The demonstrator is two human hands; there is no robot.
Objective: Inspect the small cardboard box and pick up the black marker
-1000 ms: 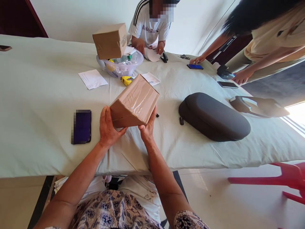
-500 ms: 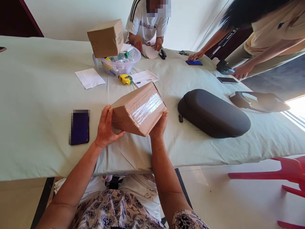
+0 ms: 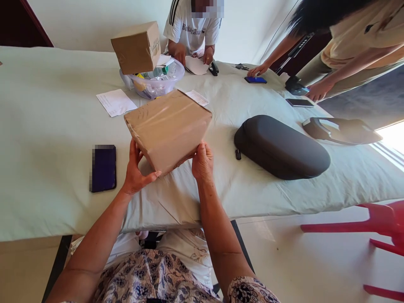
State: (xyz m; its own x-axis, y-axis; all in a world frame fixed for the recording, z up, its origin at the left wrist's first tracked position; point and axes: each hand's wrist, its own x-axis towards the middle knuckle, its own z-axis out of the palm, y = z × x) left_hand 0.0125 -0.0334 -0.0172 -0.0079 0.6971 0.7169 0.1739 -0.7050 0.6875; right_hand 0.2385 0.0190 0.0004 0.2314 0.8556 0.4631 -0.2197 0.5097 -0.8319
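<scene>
I hold a brown cardboard box [image 3: 168, 128], wrapped in clear tape, above the near edge of the table [image 3: 47, 126]. My left hand [image 3: 135, 170] grips its lower left corner, thumb on the near face. My right hand [image 3: 202, 162] is closed on its lower right edge. One broad face of the box now tilts toward me. A dark phone [image 3: 103, 167] lies on the cloth to the left of my left hand.
A black oval hard case [image 3: 282, 147] lies to the right. Farther back a clear bowl [image 3: 154, 82] holds a second cardboard box [image 3: 135, 47]; a paper sheet [image 3: 115, 102] lies nearby. Two other people work at the far side with phones [image 3: 256, 79]. A red stool [image 3: 372, 229] stands at right.
I have turned the box in both hands, so a broad flat face now points up and toward me instead of its narrow end. It now hides the yellow tape measure.
</scene>
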